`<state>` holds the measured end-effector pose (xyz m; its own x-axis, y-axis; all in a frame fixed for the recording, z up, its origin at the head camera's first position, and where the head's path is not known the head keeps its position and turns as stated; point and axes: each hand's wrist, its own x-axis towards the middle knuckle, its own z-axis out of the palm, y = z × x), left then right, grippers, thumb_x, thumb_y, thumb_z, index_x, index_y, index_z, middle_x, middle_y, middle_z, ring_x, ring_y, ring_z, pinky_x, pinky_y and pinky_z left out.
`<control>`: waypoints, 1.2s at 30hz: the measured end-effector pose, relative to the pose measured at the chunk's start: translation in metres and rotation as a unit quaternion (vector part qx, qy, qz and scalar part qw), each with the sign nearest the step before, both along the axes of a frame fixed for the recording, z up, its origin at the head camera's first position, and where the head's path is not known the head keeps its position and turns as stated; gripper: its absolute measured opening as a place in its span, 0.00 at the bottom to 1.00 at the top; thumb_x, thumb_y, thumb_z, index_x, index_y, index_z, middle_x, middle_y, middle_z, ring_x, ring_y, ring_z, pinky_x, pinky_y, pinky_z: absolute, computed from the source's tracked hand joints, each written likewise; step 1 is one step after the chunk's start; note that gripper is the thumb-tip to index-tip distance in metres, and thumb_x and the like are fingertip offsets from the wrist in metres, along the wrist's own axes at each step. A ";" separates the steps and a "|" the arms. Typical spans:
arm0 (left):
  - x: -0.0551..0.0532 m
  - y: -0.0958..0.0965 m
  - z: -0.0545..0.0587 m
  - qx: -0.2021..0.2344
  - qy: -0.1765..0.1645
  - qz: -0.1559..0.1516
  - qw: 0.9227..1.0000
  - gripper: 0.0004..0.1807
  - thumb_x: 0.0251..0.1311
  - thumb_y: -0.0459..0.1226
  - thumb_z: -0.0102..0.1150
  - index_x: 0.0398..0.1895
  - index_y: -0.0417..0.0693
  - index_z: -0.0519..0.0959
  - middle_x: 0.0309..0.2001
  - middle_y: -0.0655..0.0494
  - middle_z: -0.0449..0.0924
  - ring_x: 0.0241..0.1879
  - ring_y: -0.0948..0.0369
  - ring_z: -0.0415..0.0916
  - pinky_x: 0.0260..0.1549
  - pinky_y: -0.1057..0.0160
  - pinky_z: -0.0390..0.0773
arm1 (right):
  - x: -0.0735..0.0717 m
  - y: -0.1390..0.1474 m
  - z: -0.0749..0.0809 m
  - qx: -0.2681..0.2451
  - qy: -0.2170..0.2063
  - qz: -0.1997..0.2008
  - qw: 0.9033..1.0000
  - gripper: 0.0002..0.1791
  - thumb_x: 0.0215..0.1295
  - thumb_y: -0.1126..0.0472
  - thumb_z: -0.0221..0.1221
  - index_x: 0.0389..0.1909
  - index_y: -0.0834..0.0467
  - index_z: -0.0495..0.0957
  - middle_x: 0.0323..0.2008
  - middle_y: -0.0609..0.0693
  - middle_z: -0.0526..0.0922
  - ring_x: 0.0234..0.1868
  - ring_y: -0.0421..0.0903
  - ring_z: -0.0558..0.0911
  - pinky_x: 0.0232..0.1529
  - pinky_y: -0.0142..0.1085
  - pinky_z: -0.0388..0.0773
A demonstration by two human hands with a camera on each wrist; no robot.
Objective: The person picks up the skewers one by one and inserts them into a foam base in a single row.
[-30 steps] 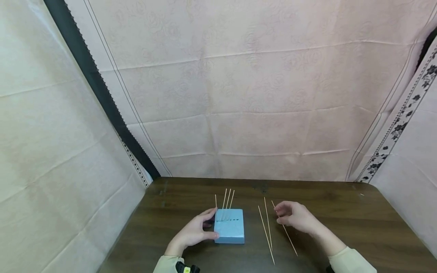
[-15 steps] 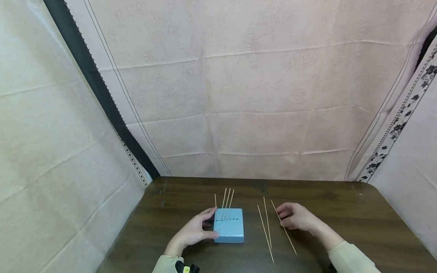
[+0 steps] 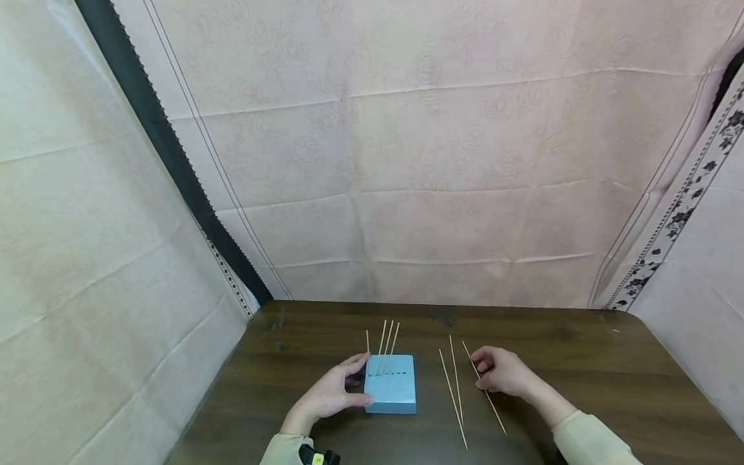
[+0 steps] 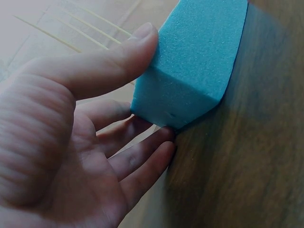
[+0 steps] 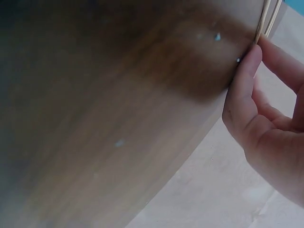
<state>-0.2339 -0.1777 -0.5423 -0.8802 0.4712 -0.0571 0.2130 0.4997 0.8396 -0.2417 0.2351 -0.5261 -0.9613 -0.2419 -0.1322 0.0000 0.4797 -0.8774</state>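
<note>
A light blue foam block point(image 3: 391, 394) with a row of small holes lies on the table. My left hand point(image 3: 331, 394) grips its left side, thumb point(image 4: 137, 45) on the near top edge and fingers along the side. Several thin wooden skewers point(image 3: 382, 337) stand in the block, leaning slightly; one is apart at its left corner. My right hand point(image 3: 504, 372) pinches a skewer point(image 3: 495, 411) between thumb and fingertips as it lies slanted on the table. In the right wrist view, the fingertips meet at a skewer point(image 5: 262, 21) near the upper right edge.
Left of my right hand, a skewer point(image 3: 453, 400) and another skewer point(image 3: 456, 378) lie on the brown wooden table point(image 3: 325, 336), their near parts close together. Pale cloth point(image 3: 442, 194) hangs behind the table. Small light specks point(image 5: 217, 36) dot the tabletop.
My right hand has lowered slightly onto the rightmost skewer, its thumb and fingertips closing on it. The left hand and the block have stayed put.
</note>
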 end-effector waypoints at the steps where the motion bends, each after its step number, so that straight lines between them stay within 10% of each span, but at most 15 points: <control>1: 0.000 0.000 0.000 -0.001 0.000 0.000 1.000 0.51 0.61 0.45 0.79 0.84 0.46 0.62 0.82 0.42 0.59 0.66 0.43 0.77 0.65 0.39 0.77 | 0.000 -0.001 0.000 0.004 0.001 -0.003 1.000 0.27 0.52 0.79 0.73 0.55 0.70 0.79 0.38 0.57 0.77 0.33 0.49 0.80 0.33 0.44 0.86; 36: 0.000 -0.001 0.001 -0.002 -0.002 -0.001 1.000 0.52 0.62 0.46 0.79 0.84 0.45 0.61 0.82 0.42 0.58 0.66 0.42 0.77 0.66 0.38 0.75 | 0.005 -0.003 0.005 0.045 0.015 -0.011 0.999 0.35 0.43 0.81 0.59 0.59 0.66 0.79 0.39 0.56 0.79 0.36 0.49 0.76 0.29 0.39 0.79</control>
